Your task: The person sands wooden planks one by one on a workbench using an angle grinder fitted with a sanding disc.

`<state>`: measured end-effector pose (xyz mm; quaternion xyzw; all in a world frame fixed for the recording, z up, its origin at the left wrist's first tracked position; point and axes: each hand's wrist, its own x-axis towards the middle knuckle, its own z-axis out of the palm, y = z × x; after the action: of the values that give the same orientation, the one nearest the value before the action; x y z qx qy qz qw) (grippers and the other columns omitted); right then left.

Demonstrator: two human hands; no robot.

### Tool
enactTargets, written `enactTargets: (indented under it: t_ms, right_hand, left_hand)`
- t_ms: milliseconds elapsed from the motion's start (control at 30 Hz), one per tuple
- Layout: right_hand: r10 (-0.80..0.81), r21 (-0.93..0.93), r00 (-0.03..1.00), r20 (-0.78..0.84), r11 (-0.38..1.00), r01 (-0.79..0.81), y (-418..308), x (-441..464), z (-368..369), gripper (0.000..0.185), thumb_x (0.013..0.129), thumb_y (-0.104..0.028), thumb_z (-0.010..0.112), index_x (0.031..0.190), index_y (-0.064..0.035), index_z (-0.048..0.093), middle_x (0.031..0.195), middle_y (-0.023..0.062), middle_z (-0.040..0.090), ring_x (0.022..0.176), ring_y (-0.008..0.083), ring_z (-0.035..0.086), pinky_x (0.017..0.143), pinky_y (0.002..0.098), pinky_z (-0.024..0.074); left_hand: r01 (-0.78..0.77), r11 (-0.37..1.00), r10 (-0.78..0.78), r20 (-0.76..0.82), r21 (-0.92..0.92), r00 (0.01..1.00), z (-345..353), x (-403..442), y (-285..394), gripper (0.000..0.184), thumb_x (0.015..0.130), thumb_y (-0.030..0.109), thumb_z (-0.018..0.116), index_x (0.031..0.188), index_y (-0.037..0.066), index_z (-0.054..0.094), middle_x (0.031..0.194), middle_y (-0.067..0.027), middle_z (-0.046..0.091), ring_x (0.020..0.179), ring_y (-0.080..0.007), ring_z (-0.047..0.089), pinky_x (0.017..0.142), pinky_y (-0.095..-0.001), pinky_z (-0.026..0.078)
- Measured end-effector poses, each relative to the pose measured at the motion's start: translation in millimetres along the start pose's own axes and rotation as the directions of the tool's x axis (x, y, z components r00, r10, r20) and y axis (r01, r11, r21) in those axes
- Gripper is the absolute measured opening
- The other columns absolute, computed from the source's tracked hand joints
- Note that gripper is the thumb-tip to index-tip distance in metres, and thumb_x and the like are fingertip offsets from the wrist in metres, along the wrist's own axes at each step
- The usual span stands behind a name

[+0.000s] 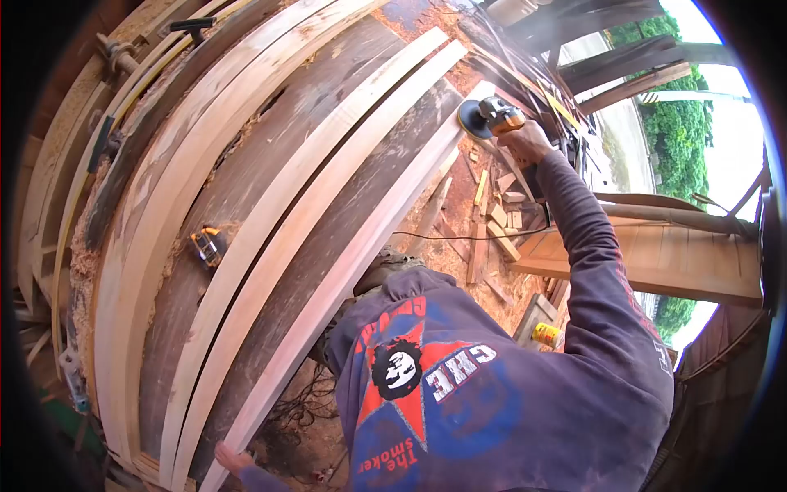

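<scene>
My right hand (529,142) is wrapped around the body of an orange and black angle grinder (502,116). The grinder's round disc (473,120) meets the far end of a long pale wooden beam (361,238). Down at the near end of this beam, my left hand (235,459) grips its edge, partly cut off from clear sight by the sleeve and the frame's bottom. Two more slightly curved beams (283,234) lie alongside, close together, on a dark, worn board (328,193).
A yellow and black tape measure (210,246) lies left of the beams. Clamps (193,26) and further curved timbers (176,197) fill the left. Wood offcuts (500,225) and shavings cover the floor beyond. A cable (459,237) crosses there; a yellow can (547,334) stands near my right arm.
</scene>
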<state>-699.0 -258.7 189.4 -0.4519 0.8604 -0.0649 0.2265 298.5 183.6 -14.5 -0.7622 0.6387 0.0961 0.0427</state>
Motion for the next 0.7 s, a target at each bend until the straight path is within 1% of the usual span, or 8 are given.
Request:
enactTargets:
  t_ms: [33,333,433,467,533,567,600,700]
  right_hand:
    - [0.121,-0.028,0.993,0.014,0.992,-0.121,10.7,23.5,-5.8,0.041,0.068,-0.024,0.086,0.101,-0.0025,0.078,0.095,0.0081,0.077,0.08,0.0205,0.07,0.077,0.0343,0.0569]
    - [0.086,0.104,0.994,-0.066,0.991,-0.079,34.3,102.5,-37.1,0.046,0.069,-0.032,0.085,0.102,-0.0021,0.078,0.099,0.0093,0.077,0.089,0.0219,0.072,0.08,0.0342,0.0562]
    - [0.1,0.141,0.982,-0.161,0.987,-0.078,34.1,114.3,-40.8,0.047,0.07,-0.035,0.084,0.103,-0.0021,0.078,0.098,0.0093,0.077,0.089,0.0218,0.073,0.08,0.0343,0.0562]
    - [0.115,0.15,0.972,-0.206,0.985,-0.085,33.9,118.2,-40.3,0.047,0.07,-0.035,0.084,0.103,-0.0021,0.078,0.098,0.0093,0.078,0.089,0.0218,0.073,0.08,0.0343,0.0561]
    - [0.172,0.179,0.933,-0.315,0.977,-0.12,39.8,117.4,-39.0,0.048,0.071,-0.037,0.084,0.103,-0.0021,0.078,0.097,0.0094,0.078,0.089,0.0218,0.073,0.08,0.0343,0.0561]
    - [0.215,0.205,0.905,-0.368,0.968,-0.147,51.3,113.1,-37.6,0.048,0.071,-0.038,0.084,0.103,-0.0021,0.079,0.097,0.0094,0.078,0.089,0.0218,0.073,0.08,0.0343,0.0561]
    - [0.268,0.22,0.879,-0.394,0.956,-0.193,71.5,106.6,-35.2,0.048,0.071,-0.039,0.084,0.103,-0.0021,0.079,0.097,0.0094,0.078,0.09,0.0218,0.073,0.08,0.0344,0.0561]
    - [0.387,0.271,0.831,-0.399,0.916,-0.297,134.0,98.8,-10.5,0.054,0.069,-0.046,0.084,0.101,-0.0022,0.08,0.096,0.0104,0.078,0.09,0.0201,0.074,0.08,0.0358,0.0558]
  left_hand:
    - [0.022,1.0,-0.023,-0.033,-0.012,0.999,2.0,-0.2,0.0,0.056,0.077,0.008,0.074,0.128,-0.006,0.057,0.125,-0.0287,0.061,0.121,-0.0491,0.055,0.107,-0.0569,0.044]
    - [0.033,0.999,-0.039,-0.168,-0.036,0.985,12.9,5.1,-6.0,0.05,0.081,0.012,0.075,0.125,-0.008,0.061,0.122,-0.0305,0.064,0.118,-0.0506,0.059,0.103,-0.0597,0.047]
    - [0.1,0.984,-0.123,-0.156,-0.145,0.98,11.8,9.1,2.9,0.045,0.083,0.01,0.073,0.123,-0.008,0.062,0.121,-0.032,0.064,0.117,-0.0513,0.059,0.103,-0.0593,0.047]
    - [0.232,0.875,-0.295,-0.089,-0.425,0.951,11.8,11.6,7.1,0.047,0.082,0.01,0.073,0.124,-0.008,0.062,0.123,-0.0327,0.063,0.117,-0.0517,0.059,0.104,-0.059,0.047]
    - [0.326,0.882,-0.349,-0.008,-0.339,0.937,-2.4,20.3,11.5,0.056,0.079,0.009,0.075,0.131,-0.005,0.059,0.131,-0.0325,0.059,0.122,-0.0514,0.057,0.108,-0.058,0.045]
    - [0.273,0.962,-0.273,-0.008,0.034,0.962,-13.4,19.7,23.1,0.065,0.077,0.008,0.076,0.137,-0.003,0.056,0.138,-0.0317,0.056,0.126,-0.0506,0.056,0.111,-0.0575,0.044]
    - [0.395,0.904,-0.419,0.157,0.166,0.894,-30.2,23.7,49.5,0.09,0.069,0.008,0.084,0.149,0.0,0.044,0.153,-0.028,0.045,0.139,-0.0473,0.047,0.119,-0.0549,0.038]
    - [0.127,0.992,-0.128,0.167,0.016,0.978,-62.5,44.8,141.4,0.108,0.069,0.01,0.089,0.16,0.004,0.032,0.165,-0.0255,0.031,0.153,-0.0456,0.029,0.127,-0.0564,0.02]
